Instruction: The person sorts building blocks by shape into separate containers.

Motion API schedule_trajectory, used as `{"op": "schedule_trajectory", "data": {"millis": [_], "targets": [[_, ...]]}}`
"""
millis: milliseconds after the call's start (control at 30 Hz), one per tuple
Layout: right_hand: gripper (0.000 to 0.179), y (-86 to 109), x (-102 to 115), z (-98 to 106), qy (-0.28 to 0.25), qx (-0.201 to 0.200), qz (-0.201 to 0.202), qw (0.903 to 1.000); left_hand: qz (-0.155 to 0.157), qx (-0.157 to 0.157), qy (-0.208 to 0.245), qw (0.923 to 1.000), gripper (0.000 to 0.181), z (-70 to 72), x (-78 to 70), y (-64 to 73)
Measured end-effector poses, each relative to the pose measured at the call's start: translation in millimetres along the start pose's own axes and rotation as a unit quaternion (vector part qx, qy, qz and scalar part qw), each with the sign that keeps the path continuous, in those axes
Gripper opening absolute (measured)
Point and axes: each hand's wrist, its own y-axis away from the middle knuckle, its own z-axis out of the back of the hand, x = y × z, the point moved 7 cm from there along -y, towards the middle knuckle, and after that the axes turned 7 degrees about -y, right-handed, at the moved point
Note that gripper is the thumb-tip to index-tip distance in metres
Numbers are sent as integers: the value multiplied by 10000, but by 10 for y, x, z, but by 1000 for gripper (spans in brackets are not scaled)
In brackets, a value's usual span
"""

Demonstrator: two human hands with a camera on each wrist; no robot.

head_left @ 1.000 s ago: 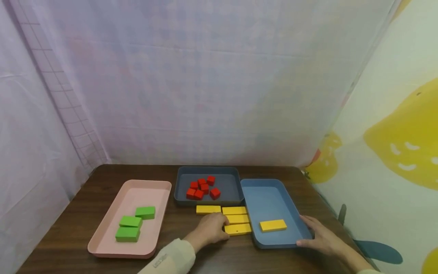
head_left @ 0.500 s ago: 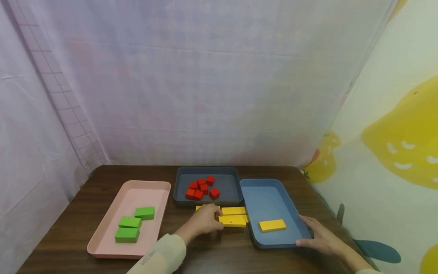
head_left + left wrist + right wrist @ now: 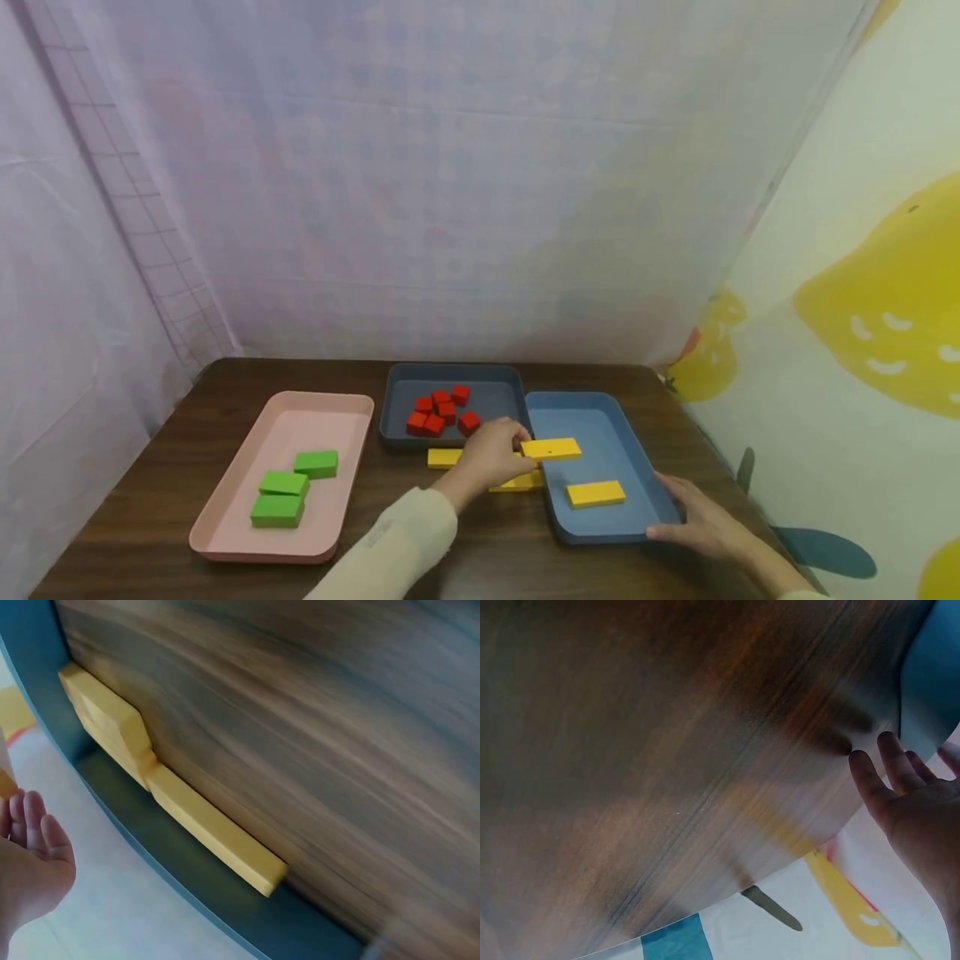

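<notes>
My left hand (image 3: 487, 454) pinches a yellow block (image 3: 551, 450) by its left end, held over the left edge of the blue tray (image 3: 592, 529). Inside that tray lies another flat yellow block (image 3: 596, 493). Beneath the left hand, more yellow blocks (image 3: 444, 457) lie on the table, partly covered by it; the left wrist view shows yellow blocks (image 3: 210, 825) lined up along a dark tray wall (image 3: 142, 817). My right hand (image 3: 701, 521) rests at the blue tray's near right corner, thumb at the front wall and fingers along the side. Its fingers look fairly straight in the right wrist view.
A grey-blue tray (image 3: 495, 396) at the back holds several red cubes (image 3: 446, 412). On the left stands a pink tray (image 3: 322, 417) with 3 green blocks (image 3: 277, 511). Curtains (image 3: 450, 208) close off the table's far side, and a lemon-print cloth (image 3: 885, 300) hangs right.
My left hand has lifted the nearest yellow block off the table and carried it right, over the blue tray's edge. The right hand has stayed at the tray's corner.
</notes>
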Motion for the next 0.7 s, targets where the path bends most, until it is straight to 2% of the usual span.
{"op": "schedule_trajectory", "data": {"millis": [200, 300, 467, 700], "targets": [[94, -8, -18, 7, -37, -52, 6, 10000, -202, -10, -523, 9984, 30, -184, -265, -156], [95, -1, -36, 6, -55, -25, -95, 9999, -262, -53, -750, 9968, 30, -273, -352, -226], [97, 4, -58, 1, -62, 13, -292, 9996, -248, -87, -993, 9947, 31, -373, -434, -312], [94, 5, -29, 5, -64, 2, -17, 10000, -97, 274, -1368, 9902, 39, -480, -465, -307]]}}
